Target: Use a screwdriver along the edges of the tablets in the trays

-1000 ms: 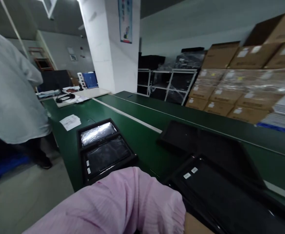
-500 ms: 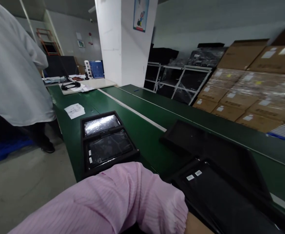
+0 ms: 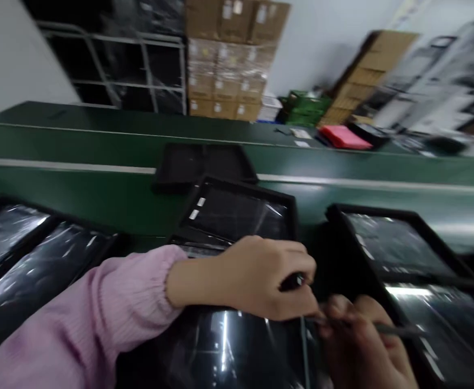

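Observation:
My left hand (image 3: 256,275), in a pink ribbed sleeve (image 3: 135,292), reaches across the middle with its fingers curled closed. Its fingertips press together close to my right hand (image 3: 366,337); what they pinch is too blurred to name. A thin dark stick-like tool (image 3: 401,329) sticks out to the right from the closed fingers of my right hand. Below both hands is a glossy black display panel (image 3: 204,346) with a bright reflection. Just beyond my left hand, another dark panel (image 3: 240,208) with two white labels lies in a black tray (image 3: 291,216).
Black trays with film-covered panels flank me: a left tray (image 3: 50,216) and a right tray (image 3: 411,219). Another black tray (image 3: 204,162) sits farther back on the green bench (image 3: 78,189). A pink stack (image 3: 344,136) lies at the far right, with cartons (image 3: 228,65) behind the bench.
My view has swung to the right and downward. Earlier my sleeve crossed the front with both hands out of sight; now both hands show close together over a panel.

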A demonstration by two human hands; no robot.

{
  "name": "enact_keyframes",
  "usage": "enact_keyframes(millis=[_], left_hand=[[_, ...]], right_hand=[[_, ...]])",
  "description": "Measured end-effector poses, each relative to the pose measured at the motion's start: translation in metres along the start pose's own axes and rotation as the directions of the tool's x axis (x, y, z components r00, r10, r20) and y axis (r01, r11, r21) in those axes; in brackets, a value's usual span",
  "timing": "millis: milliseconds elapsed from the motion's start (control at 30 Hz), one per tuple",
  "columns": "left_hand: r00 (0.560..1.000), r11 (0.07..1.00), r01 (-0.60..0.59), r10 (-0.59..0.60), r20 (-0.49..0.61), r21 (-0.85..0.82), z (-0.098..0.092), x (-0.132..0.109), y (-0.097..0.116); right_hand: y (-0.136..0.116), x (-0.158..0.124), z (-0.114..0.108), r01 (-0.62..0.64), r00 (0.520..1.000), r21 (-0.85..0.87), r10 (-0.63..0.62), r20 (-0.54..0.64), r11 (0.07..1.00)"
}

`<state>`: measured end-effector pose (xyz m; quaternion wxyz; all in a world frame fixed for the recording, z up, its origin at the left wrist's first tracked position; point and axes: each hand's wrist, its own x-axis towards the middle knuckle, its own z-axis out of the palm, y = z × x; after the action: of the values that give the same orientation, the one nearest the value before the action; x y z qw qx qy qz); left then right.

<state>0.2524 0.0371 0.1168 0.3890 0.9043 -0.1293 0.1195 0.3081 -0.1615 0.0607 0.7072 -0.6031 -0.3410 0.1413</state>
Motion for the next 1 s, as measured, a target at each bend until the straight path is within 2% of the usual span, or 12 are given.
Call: enact_keyframes(millis=[33, 100, 233, 700, 867, 933, 1000], left_hand=[[1.000, 1.000, 0.010, -0.010, 0.016, -0.014, -0.003, 0.001, -0.002], [0.998, 0.999, 0.029, -0.027, 0.054, -0.035, -0.007, 0.002, -0.001], [0.996, 0.997, 0.039, -0.034, 0.077, -0.066, -0.012, 0.003, 0.007], [0.997, 0.997, 0.014, -0.008, 0.076, -0.076, -0.018, 0.003, 0.010], [0.994, 0.998, 0.033, -0.027, 0.102, -0.061, -0.020, 0.007, 0.012], [0.980, 0.996, 0.089, -0.088, 0.178, 0.001, -0.011, 0.007, 0.009], [0.953, 0.984, 0.103, -0.140, 0.269, 0.147, 0.006, 0.004, 0.001]], right_hand=[[-0.002, -0.001, 0.004, -0.044, 0.996, 0.159, 0.055, -0.065, 0.986], [-0.004, 0.002, 0.013, -0.086, 0.989, 0.392, 0.126, -0.078, 0.916], [-0.010, 0.010, 0.020, -0.091, 0.993, 0.497, 0.116, -0.018, 0.863], [-0.013, 0.011, 0.016, -0.081, 0.997, 0.507, 0.077, 0.029, 0.858], [-0.013, 0.010, 0.009, -0.148, 0.989, 0.524, 0.117, 0.092, 0.839], [-0.008, 0.016, 0.002, -0.133, 0.988, 0.467, 0.153, -0.005, 0.874], [0.004, 0.028, -0.006, -0.151, 0.957, 0.324, 0.221, -0.190, 0.934]])
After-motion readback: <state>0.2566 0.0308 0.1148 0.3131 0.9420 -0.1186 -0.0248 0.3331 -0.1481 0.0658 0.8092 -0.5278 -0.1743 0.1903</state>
